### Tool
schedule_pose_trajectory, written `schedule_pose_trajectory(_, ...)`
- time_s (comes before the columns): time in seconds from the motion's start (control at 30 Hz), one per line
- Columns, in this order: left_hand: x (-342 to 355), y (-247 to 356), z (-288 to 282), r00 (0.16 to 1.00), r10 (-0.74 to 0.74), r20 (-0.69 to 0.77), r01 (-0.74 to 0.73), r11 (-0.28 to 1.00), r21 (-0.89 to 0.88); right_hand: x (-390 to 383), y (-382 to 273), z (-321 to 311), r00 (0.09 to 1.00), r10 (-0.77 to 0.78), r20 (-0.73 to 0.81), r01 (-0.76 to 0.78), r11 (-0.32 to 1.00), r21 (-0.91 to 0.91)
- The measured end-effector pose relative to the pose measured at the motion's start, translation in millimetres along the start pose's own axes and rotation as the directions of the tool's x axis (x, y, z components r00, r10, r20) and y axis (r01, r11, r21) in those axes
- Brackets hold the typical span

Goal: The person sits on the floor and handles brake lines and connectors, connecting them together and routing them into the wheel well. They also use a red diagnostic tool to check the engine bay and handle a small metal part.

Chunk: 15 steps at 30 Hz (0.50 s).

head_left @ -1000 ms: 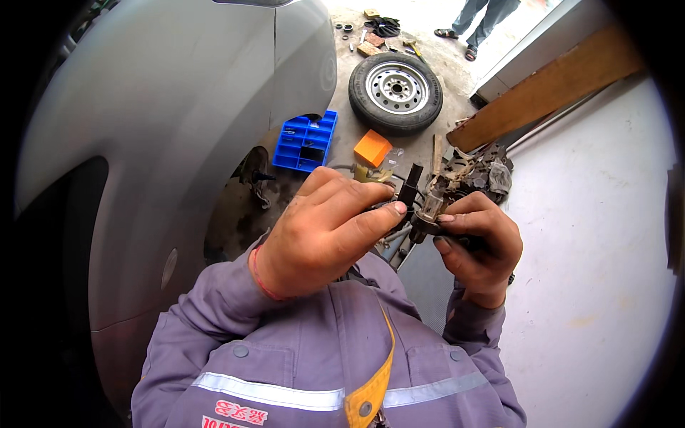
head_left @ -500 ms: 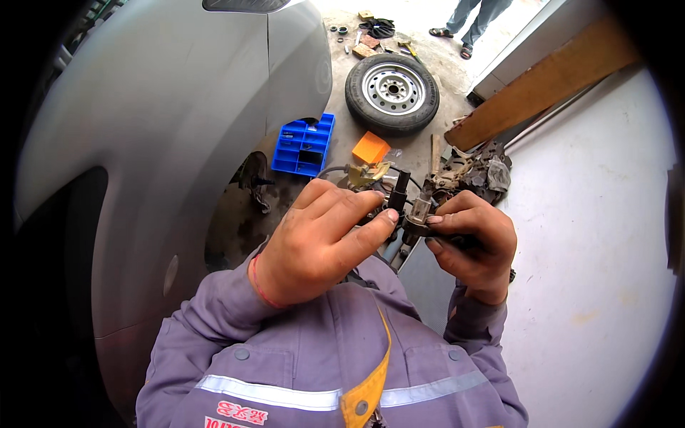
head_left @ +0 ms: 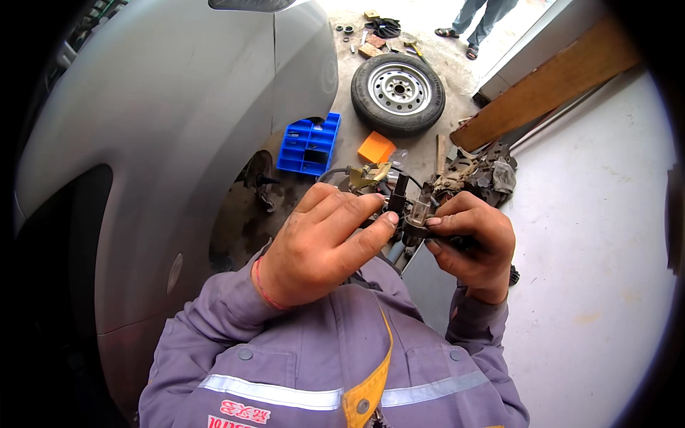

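Close in front of my chest, my left hand [head_left: 321, 232] pinches a small black oblong part [head_left: 397, 196] between thumb and fingertips. Its kind cannot be made out. Just to the right, my right hand [head_left: 477, 239] has thumb and fingers closed on a small part with a clear, glass-like cylinder [head_left: 419, 210] and a dark round base. The two parts stand upright side by side, nearly touching. My right fingers hide some of the dark base. Behind them, thin dark cables and a brass-coloured metal piece [head_left: 369, 177] show, partly covered by my left hand.
A silver-grey car body [head_left: 178, 107] fills the left side. On the floor ahead are a blue compartment tray [head_left: 308, 170], an orange box [head_left: 376, 148], a wheel with tyre [head_left: 398, 95] and greasy machine parts [head_left: 485, 175]. A brown board [head_left: 542, 85] leans right; another person's legs [head_left: 474, 25] stand beyond.
The whole surroundings have shifted slightly to the right in the picture. Both hands keep their grips, and the two parts remain side by side.
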State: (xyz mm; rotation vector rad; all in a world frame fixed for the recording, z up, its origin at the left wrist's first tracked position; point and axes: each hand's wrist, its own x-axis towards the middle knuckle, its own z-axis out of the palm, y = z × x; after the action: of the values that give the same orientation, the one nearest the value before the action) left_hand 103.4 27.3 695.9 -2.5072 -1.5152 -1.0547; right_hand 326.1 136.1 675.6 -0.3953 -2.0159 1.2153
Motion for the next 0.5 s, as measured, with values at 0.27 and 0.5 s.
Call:
schedule_pose_trajectory(0.27, -5, -6, 4, 0.989, -0.148, -0.004, 0.145, 0.976, -0.164, 0, 10, 6, 0.986, 0.165, 0.011, -0.163, 0.956, 0.242)
schedule_pose_trajectory(0.5, -13, -17, 2, 0.967, -0.252, 0.042, 0.252, 0.919, -0.302, 10, 12, 16, 0.945, 0.32, 0.066, -0.32, 0.866, 0.385)
